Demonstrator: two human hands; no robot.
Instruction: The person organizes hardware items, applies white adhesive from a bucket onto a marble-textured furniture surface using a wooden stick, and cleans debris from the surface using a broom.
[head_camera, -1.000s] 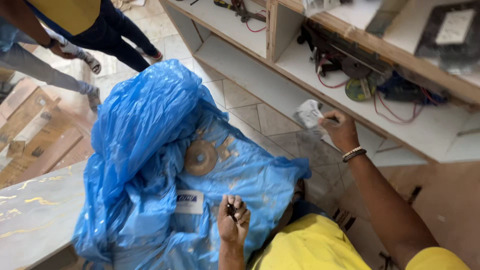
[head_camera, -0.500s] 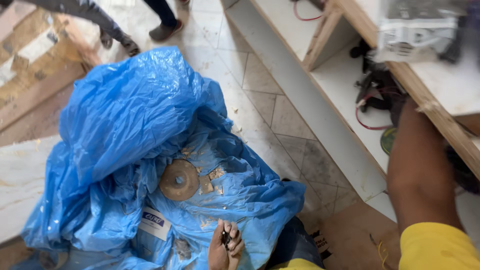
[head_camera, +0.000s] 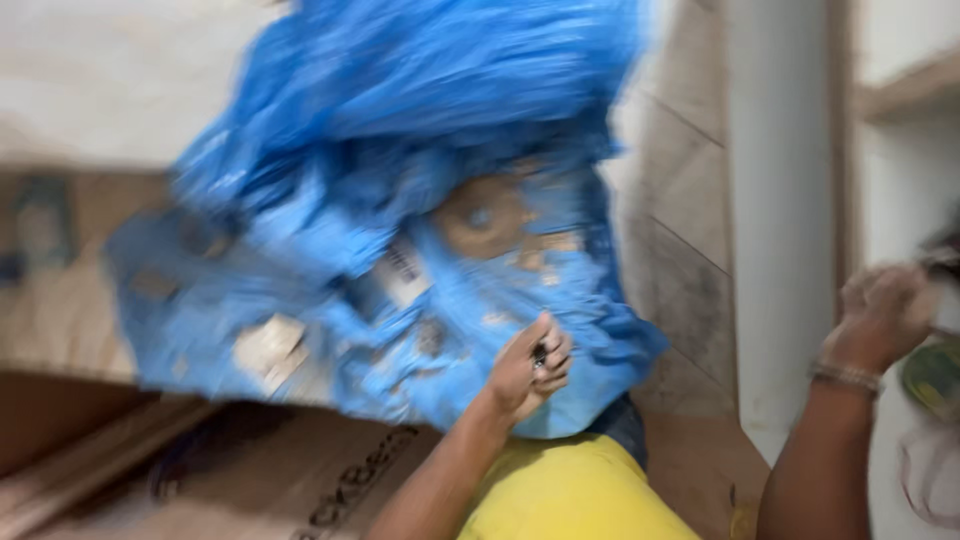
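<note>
The left hand (head_camera: 532, 368) was curled around a small dark object (head_camera: 540, 354), resting against the lower edge of a crumpled blue plastic sheet (head_camera: 400, 150) that carried a round brown disc (head_camera: 478, 217) and a white label (head_camera: 402, 272). The right hand (head_camera: 880, 315), with a bracelet (head_camera: 846, 375) on its wrist, reached toward the white shelf (head_camera: 790, 200) at the right, its grip too blurred to judge. A yellow sleeve (head_camera: 570, 490) and cardboard (head_camera: 250, 480) filled the bottom edge.
</note>
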